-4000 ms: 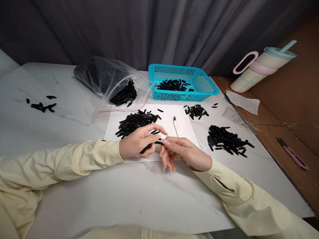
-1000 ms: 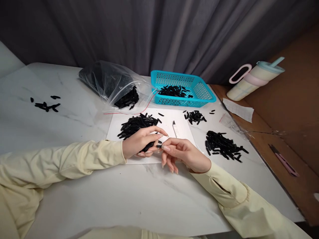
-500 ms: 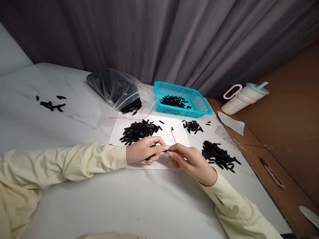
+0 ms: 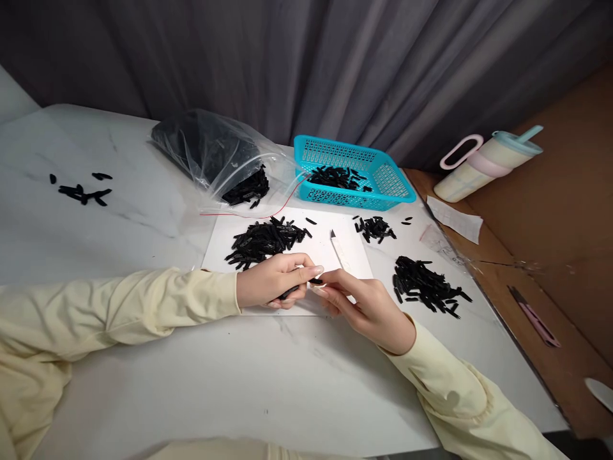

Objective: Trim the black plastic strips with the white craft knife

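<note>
1. We work at a white marble-look table (image 4: 143,383) that fills most of the view, with a grey curtain (image 4: 335,64) along its far edge.
2. At the far middle lies a clear plastic bag (image 4: 211,153) of black pieces, and just right of it stands a turquoise basket (image 4: 397,185) with more of them inside.
3. A white sheet (image 4: 349,255) lies near the middle; a heap of black pieces (image 4: 263,241) sits on its far left part, and a white blade-like tool (image 4: 339,248) lies on it to the right.
4. Off the sheet to the right rests a second pile (image 4: 426,287), with a smaller cluster (image 4: 376,227) beyond it toward the basket.
5. Our left hand (image 4: 271,287) is curled closed around a few black pieces, thumb and forefinger pinching one small black piece (image 4: 316,280) so that its tip sticks out to the right.
6. Our right hand (image 4: 368,306) meets it there, fingertips pinched together at the exposed tip; whether they grip something pale or only the tip, we cannot tell.
7. The piece sits between both hands, just above the near edge of the sheet. It looks short, slim, matt black and rod-like, like the rest.
8. We judge the step goes best with both wrists resting on the table, the left pinch firm and close to the tip, and the right fingers working lightly so the piece neither slips nor bends.
</note>
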The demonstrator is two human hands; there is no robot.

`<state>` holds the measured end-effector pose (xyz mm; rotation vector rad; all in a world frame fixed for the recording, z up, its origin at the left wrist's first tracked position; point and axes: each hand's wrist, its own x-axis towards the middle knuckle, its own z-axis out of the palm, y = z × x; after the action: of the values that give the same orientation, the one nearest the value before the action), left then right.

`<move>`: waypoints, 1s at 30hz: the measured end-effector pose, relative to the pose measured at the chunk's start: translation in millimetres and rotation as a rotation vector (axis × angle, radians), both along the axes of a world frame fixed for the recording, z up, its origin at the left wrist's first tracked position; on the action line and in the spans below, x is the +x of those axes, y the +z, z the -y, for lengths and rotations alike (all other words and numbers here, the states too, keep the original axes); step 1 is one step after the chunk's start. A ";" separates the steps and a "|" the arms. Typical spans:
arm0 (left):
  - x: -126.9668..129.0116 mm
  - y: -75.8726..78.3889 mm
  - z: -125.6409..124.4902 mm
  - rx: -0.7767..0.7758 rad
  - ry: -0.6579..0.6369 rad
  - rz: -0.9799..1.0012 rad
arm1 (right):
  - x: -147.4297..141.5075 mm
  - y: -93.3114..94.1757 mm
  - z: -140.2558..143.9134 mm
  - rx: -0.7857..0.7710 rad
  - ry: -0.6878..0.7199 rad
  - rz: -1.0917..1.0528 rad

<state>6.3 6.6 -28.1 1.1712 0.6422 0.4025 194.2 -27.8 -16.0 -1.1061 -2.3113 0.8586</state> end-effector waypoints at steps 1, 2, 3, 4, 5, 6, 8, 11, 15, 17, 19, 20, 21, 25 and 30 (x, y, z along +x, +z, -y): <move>0.2 0.0 -0.1 -0.001 -0.001 -0.003 | 0.0 -0.6 0.5 0.021 -0.002 0.015; 0.4 -0.1 -0.4 -0.003 -0.002 -0.006 | 0.0 -1.4 0.9 0.045 -0.003 0.030; 0.6 -0.3 -0.8 -0.005 -0.002 -0.009 | 0.0 -2.3 1.1 0.075 -0.003 0.042; 0.7 -0.5 -1.2 -0.007 -0.003 -0.013 | 0.0 -3.2 1.2 0.113 -0.004 0.052; 0.8 -0.7 -1.6 -0.010 -0.005 -0.017 | -0.1 -4.1 1.2 0.158 -0.003 0.061; 0.8 -0.6 -1.9 -0.011 -0.008 -0.021 | -0.3 -4.9 1.2 0.209 -0.002 0.070; 0.5 0.0 -2.1 -0.006 -0.017 -0.026 | -1.0 -6.0 1.2 0.304 0.000 0.090; 0.0 1.5 -1.4 0.001 -0.026 -0.019 | -1.8 -6.4 1.4 0.361 0.004 0.114; -0.9 1.3 -0.4 0.004 -0.011 0.022 | -1.0 -6.0 0.0 0.228 -0.026 0.058; -1.2 0.0 -0.3 0.022 -0.009 0.038 | -0.1 -6.2 -1.3 0.152 -0.037 0.023; -1.4 -1.3 -0.3 0.035 -0.007 0.042 | 0.7 -6.5 -2.4 0.116 -0.033 0.019; -1.4 -1.9 -0.3 0.036 -0.004 0.040 | 1.1 -6.7 -2.7 0.110 -0.028 0.027; -1.4 -2.2 -0.4 0.036 -0.001 0.038 | 1.5 -6.8 -2.7 0.107 -0.020 0.036; -0.9 -2.3 -1.2 0.023 0.013 0.033 | 2.4 -6.5 -1.8 0.096 0.004 0.039; 0.0 -0.8 -2.1 0.006 0.025 0.030 | 1.6 -5.6 -1.1 0.041 -0.005 0.017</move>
<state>6.3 8.7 -28.9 1.1620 0.6307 0.4430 195.8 -26.7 -21.6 -1.1049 -2.3284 0.7998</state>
